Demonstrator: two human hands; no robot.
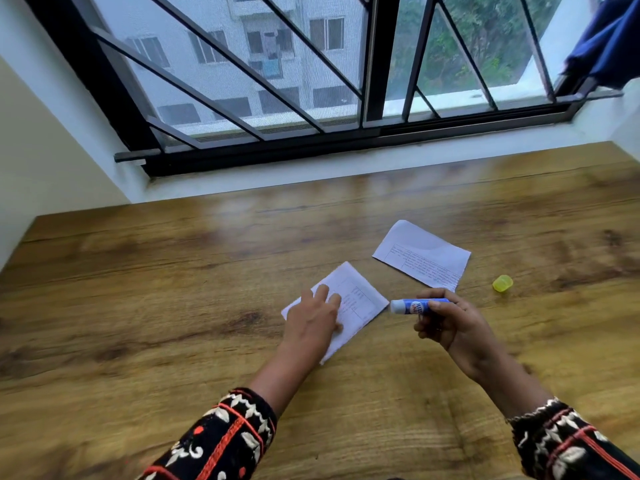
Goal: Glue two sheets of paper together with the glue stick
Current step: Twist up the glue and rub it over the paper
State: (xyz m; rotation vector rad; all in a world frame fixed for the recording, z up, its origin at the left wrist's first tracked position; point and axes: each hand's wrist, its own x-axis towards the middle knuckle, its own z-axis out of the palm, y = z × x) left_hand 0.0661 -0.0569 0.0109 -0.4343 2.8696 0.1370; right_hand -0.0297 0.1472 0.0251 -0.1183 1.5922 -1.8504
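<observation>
Glue poised, paper pinned, and plenty that could slip

Left hand (317, 315) lay flat on the near sheet of paper (360, 303), fingers spread, pressing it to the wooden counter (138, 289). Right hand (450, 323) had its grip pinched round the blue glue stick (417, 305), held sideways with the bare white tip just off that sheet's right edge, not touching. The yellow cap (502, 283) sat well apart to the right, so the tip was open to the air. The second sheet (424, 254) waited farther back, clear of both hands.

Risks, as I judged them: only the left part of the near sheet was held, so a hard stroke could have dragged or wrinkled the free corner. Glue run past the edge would have smeared the counter. A crooked lay of the second sheet would have been hard to undo.
</observation>
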